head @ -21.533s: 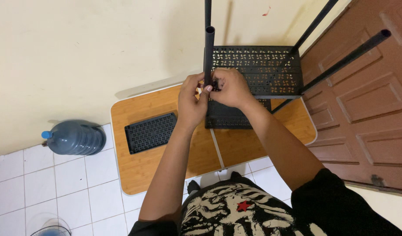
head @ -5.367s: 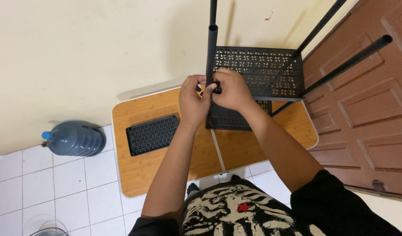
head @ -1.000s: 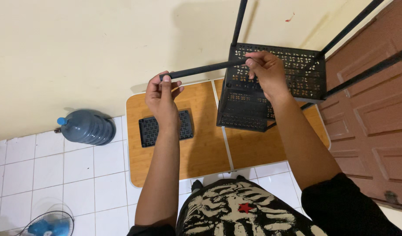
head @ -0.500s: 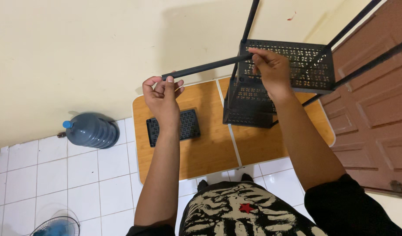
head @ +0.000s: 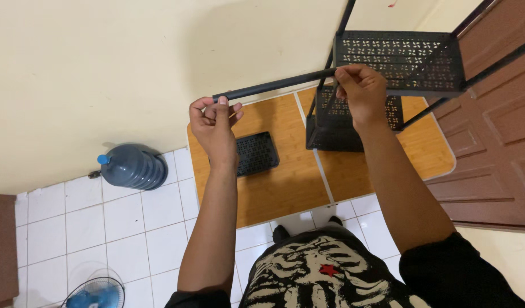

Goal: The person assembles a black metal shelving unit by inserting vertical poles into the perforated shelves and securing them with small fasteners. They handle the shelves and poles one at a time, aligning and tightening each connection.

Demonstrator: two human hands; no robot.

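**Even indoor light, sharp frame**

Soft, fairly bright light fills the frame. A broad dim shadow lies on the cream wall [head: 103,68] at upper centre. No glare. Focus is crisp throughout; straight lines bow slightly toward the frame's edges.

The left hand [head: 214,122] and the right hand [head: 360,88] hold the two ends of a metal tube [head: 274,86], which lies across, above a low folding table [head: 285,182]. On this table, below the left hand, lies a loose perforated shelf tray [head: 255,153]. To the right of it stands the shelf rack [head: 396,63] (its upper tray is just behind the right hand). Left of the table, on the tiled floor [head: 131,222], lies a water jug [head: 131,166] beside the wall [head: 103,68]. A fan [head: 96,294] is at the bottom left. A door [head: 502,131] is on the right.
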